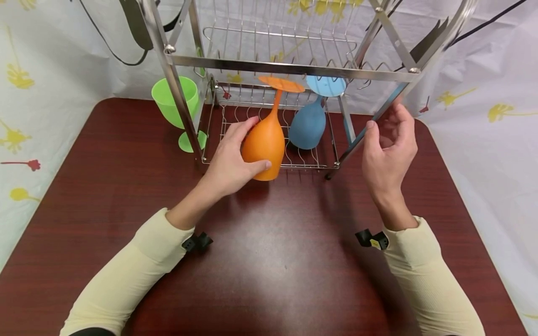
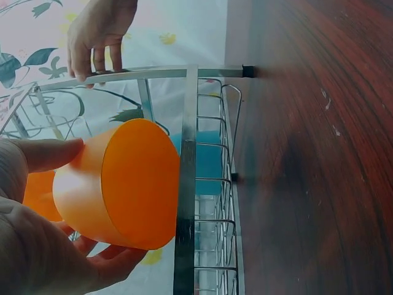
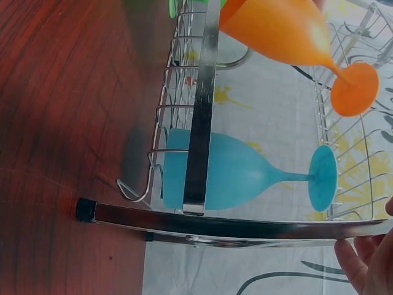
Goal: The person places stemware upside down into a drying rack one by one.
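Note:
My left hand (image 1: 231, 161) grips the bowl of an orange wine glass (image 1: 266, 142), thumb on the near side. The glass is upside down and slightly tilted, its foot just under the upper shelf of a metal dish rack (image 1: 269, 65). In the left wrist view, the open mouth of the orange wine glass (image 2: 140, 184) shows. A blue wine glass (image 1: 308, 123) stands inverted on the lower shelf, to the right of the orange one. My right hand (image 1: 391, 149) holds the rack's right side post, fingers and thumb about it, as the right wrist view also shows.
A green goblet (image 1: 175, 102) stands upright on the table, just outside the rack's left side. The dark red wooden table (image 1: 260, 261) extends in front of the rack. A patterned white sheet (image 1: 483, 93) hangs behind and beside it.

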Demonstrator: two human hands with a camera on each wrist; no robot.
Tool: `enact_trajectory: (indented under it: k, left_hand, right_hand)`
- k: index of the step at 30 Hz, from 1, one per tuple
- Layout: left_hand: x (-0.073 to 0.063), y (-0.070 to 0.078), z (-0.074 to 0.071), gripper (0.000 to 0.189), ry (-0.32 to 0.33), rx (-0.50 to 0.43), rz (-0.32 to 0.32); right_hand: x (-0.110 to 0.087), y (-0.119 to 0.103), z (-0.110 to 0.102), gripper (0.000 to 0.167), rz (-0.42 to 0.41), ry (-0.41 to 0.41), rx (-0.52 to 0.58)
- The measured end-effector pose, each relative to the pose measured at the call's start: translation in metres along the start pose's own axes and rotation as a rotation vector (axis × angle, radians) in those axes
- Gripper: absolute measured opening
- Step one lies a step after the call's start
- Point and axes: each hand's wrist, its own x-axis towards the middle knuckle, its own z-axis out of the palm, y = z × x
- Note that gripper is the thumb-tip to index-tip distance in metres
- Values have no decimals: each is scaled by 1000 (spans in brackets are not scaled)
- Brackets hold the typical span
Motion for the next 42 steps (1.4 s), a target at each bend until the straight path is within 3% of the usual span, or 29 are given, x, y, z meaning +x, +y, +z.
enact_trajectory:
  k: [8,24,28,42]
  left_hand:
    - [0,-1,2,88,-9,48,-17]
    - [0,-3,7,82,28,72,19]
    - [1,-2,7,82,39,71,35]
    - [3,-4,10,88,41,76,42]
  right_hand:
    - [0,0,1,37,11,2,4]
    - [-1,2,-1,34,-6,1,-30]
    - [-2,1,0,33,20,18,-32]
    - [-2,4,0,32,-3,14,-34]
